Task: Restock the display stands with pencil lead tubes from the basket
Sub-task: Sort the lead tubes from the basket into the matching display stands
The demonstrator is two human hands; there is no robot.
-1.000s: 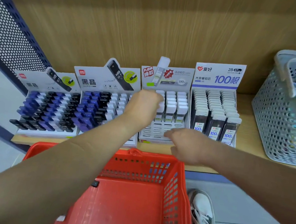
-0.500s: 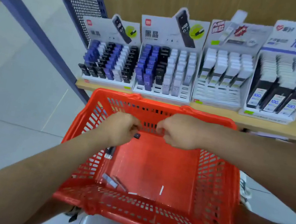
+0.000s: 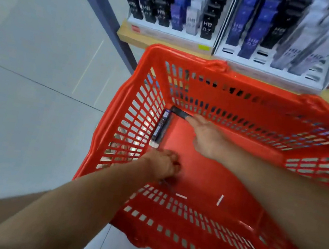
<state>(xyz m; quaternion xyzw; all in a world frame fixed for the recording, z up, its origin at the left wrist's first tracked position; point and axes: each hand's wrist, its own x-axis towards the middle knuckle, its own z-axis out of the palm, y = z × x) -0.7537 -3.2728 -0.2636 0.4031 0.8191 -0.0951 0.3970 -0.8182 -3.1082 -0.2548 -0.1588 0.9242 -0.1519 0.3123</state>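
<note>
The red basket (image 3: 228,70) stands below the shelf, and both my hands are inside it. My right hand (image 3: 206,137) stretches to the far left corner with straight fingers, its tips touching a black pencil lead tube (image 3: 179,112). A blue-and-black tube (image 3: 160,128) lies along the left wall. My left hand (image 3: 161,163) is low on the basket floor near that wall, fingers curled down over a blurred grey tube (image 3: 164,182) that is mostly hidden. Display stands with black, blue and white tubes (image 3: 173,7) and blue, black and grey tubes (image 3: 270,33) sit on the shelf above.
The wooden shelf edge (image 3: 161,42) runs just beyond the basket's far rim. A blue upright post (image 3: 104,11) slants down at the left. Two small white strips (image 3: 220,200) lie on the basket floor. Grey tiled floor (image 3: 26,81) lies to the left.
My view has dropped toward the basket. Both hands have gone from the far rim down inside: the right to the far left corner, the left to the floor by the left wall.
</note>
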